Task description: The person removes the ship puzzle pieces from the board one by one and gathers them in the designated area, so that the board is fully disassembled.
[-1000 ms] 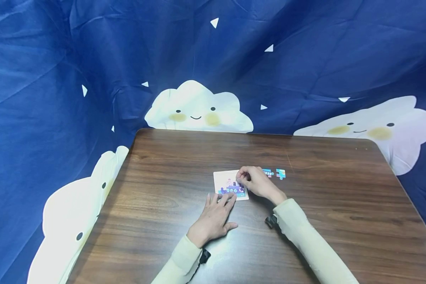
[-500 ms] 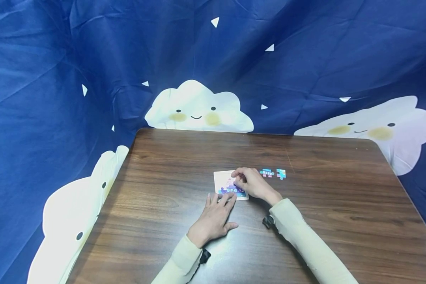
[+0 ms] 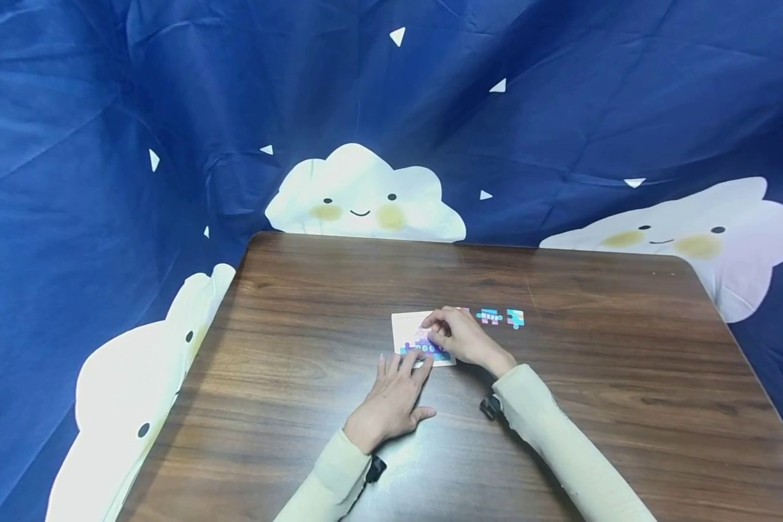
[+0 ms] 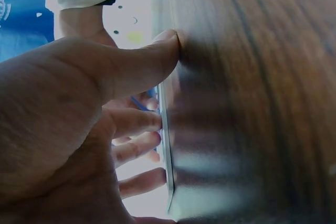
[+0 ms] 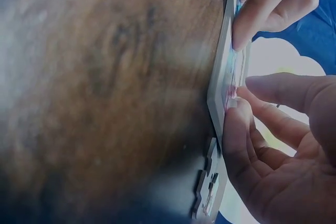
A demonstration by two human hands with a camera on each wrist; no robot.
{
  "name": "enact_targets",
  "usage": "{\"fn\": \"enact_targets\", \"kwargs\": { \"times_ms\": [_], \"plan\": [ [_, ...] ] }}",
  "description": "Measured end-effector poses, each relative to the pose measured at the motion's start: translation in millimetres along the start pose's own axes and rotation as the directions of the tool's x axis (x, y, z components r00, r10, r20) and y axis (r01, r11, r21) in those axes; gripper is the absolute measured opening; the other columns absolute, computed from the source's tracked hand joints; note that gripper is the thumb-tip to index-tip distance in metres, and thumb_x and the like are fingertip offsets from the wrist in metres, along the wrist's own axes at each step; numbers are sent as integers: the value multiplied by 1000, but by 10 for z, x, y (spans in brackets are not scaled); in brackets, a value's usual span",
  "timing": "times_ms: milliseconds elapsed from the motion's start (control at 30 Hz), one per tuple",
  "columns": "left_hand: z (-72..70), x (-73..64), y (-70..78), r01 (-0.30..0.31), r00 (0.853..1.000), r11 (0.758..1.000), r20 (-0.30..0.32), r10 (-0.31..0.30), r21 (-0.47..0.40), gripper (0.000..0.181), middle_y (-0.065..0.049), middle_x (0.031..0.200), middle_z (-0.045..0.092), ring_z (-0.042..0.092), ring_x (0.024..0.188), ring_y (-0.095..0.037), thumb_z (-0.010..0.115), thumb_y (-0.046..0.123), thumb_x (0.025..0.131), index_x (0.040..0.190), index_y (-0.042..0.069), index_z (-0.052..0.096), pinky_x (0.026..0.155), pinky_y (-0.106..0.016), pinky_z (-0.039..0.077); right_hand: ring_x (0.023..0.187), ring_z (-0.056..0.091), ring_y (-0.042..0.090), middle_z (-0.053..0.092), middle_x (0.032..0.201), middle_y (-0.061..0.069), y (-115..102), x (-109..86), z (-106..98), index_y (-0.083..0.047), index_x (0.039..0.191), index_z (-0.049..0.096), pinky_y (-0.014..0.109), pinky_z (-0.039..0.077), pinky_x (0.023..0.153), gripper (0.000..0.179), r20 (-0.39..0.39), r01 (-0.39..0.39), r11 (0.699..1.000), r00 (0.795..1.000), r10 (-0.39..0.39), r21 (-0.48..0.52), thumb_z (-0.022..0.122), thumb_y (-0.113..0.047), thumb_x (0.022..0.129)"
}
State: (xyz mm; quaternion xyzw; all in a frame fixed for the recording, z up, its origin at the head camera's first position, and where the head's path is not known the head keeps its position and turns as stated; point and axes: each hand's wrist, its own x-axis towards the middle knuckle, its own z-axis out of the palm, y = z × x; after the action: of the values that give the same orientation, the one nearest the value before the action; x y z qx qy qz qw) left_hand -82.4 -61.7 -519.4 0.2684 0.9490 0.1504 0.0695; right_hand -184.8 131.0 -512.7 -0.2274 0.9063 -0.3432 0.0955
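A puzzle board (image 3: 401, 326) with a white border and a purple-and-blue picture lies on the table. My left hand (image 3: 391, 402) rests flat with spread fingers over its near edge; the left wrist view shows these fingertips (image 4: 152, 121) at the board's rim and the thumb on the tabletop. My right hand (image 3: 463, 337) reaches over the board's right half, its thumb and fingers curled around a small puzzle piece at the picture's surface. In the right wrist view a pinkish bit (image 5: 231, 92) shows by the index fingertip; the fingers hide most of the piece.
Right of the board lie loose puzzle pieces, one blue and pink (image 3: 489, 317) and one blue and orange (image 3: 515, 317). Another pink one (image 3: 463, 310) is partly behind my right hand. The brown wooden table (image 3: 300, 304) ends at a blue cloud-printed cloth (image 3: 365, 87).
My right hand has moved left over the board, uncovering the loose pieces on the right. The left hand has stayed at the board's near edge.
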Motion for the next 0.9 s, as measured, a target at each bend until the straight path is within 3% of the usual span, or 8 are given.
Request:
{"fn": "enact_targets", "kwargs": {
  "times_ms": [433, 900],
  "plan": [
    [-15, 8, -6, -15, 1000, 1000, -8, 15, -7, 87, -7, 154, 43, 43, 142, -38, 80, 45, 88, 159, 12, 42, 115, -73, 36, 84, 57, 12, 66, 92, 0, -1, -7, -1, -7, 118, 75, 32, 44, 83, 22, -6, 2, 1000, 1000, -2, -8, 66, -10, 99],
    [-22, -2, -9, -11, 1000, 1000, -9, 11, -10, 88, -7, 155, 43, 43, 140, -38, 80, 46, 88, 160, 12, 41, 116, -73, 35, 82, 56, 13, 64, 92, 2, -48, 5, 29, -7, 116, 74, 28, 46, 75, 22, -8, -9, 1000, 1000, 9, -15, 65, -6, 96]
  ]
}}
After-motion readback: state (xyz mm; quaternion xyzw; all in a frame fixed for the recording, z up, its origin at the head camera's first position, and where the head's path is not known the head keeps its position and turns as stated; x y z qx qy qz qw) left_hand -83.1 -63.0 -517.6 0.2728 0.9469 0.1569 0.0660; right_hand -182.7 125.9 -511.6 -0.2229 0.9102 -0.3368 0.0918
